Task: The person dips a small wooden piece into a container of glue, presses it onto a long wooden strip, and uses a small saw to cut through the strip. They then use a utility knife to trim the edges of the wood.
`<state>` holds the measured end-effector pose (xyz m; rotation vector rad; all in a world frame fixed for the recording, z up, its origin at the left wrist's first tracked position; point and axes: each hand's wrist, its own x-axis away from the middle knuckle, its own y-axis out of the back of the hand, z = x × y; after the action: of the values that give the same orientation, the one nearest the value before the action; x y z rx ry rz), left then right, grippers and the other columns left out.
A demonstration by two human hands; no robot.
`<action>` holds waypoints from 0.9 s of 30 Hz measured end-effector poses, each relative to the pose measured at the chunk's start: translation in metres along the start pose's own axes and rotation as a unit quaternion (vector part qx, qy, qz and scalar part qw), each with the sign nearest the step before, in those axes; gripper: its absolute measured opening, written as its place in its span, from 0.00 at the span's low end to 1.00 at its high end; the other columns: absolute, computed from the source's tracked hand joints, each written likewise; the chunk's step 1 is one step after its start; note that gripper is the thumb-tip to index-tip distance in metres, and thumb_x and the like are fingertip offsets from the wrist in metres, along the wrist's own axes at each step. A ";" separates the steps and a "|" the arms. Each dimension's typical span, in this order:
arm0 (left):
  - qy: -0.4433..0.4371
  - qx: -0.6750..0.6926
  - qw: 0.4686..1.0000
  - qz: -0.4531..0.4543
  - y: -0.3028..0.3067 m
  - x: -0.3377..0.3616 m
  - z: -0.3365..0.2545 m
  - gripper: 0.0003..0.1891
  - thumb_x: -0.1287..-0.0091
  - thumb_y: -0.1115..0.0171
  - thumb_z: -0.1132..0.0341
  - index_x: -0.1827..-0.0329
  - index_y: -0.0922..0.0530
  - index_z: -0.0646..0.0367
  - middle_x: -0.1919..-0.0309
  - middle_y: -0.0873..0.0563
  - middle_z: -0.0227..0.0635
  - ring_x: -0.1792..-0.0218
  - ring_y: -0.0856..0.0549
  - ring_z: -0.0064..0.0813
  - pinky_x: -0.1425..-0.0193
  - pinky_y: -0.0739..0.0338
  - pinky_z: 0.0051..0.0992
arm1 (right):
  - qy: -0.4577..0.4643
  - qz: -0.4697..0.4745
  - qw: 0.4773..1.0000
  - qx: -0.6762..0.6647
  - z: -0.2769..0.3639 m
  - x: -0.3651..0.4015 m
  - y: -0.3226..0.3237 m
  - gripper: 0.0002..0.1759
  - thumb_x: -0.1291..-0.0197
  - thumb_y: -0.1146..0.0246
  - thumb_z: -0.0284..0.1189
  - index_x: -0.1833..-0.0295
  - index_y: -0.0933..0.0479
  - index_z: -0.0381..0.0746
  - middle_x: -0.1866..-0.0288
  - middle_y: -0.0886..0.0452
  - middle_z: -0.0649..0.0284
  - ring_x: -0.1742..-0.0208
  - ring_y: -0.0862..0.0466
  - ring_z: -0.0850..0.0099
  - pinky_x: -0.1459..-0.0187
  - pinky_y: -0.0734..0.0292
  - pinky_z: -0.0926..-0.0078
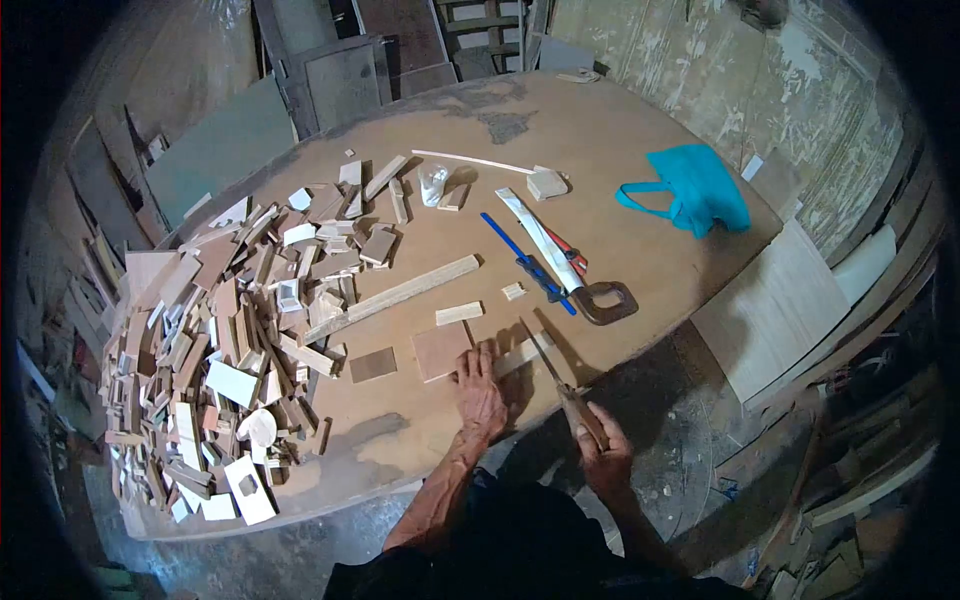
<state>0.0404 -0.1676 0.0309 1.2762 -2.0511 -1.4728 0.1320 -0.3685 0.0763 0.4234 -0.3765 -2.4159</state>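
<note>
In my right hand point(606, 450) is the wooden handle of a saw point(562, 388), its narrow blade pointing up and away over the table's near edge. Under the blade lies a pale wood strip point(522, 354). My left hand point(480, 388) rests with bent fingers at the strip's left end, beside a square reddish-brown board point(440, 350); whether its fingertips grip anything is hidden. A short light block point(459, 313) lies just beyond the board, and a small brown rectangle point(374, 365) is to its left.
A large heap of wood offcuts point(240, 350) covers the table's left side. A long batten point(395, 297) slants beside it. Further off are a C-clamp point(607, 303), a blue tool point(528, 263), a plastic cup point(433, 185) and a turquoise bag point(700, 190).
</note>
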 end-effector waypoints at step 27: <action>-0.050 0.035 0.996 -0.067 -0.031 -0.001 0.006 0.29 0.39 0.36 0.58 0.31 0.26 0.43 0.44 0.21 0.32 0.41 0.27 0.41 0.41 0.30 0.47 | 0.060 0.047 0.996 -0.045 -0.033 0.013 0.016 0.20 0.31 0.39 0.25 0.36 0.26 0.32 0.48 0.15 0.54 0.48 0.15 0.68 0.45 0.22 0.71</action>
<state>0.0516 -0.1654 0.0010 1.4185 -2.1347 -1.5639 0.1444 -0.3938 0.0496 0.4978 -0.2288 -2.2936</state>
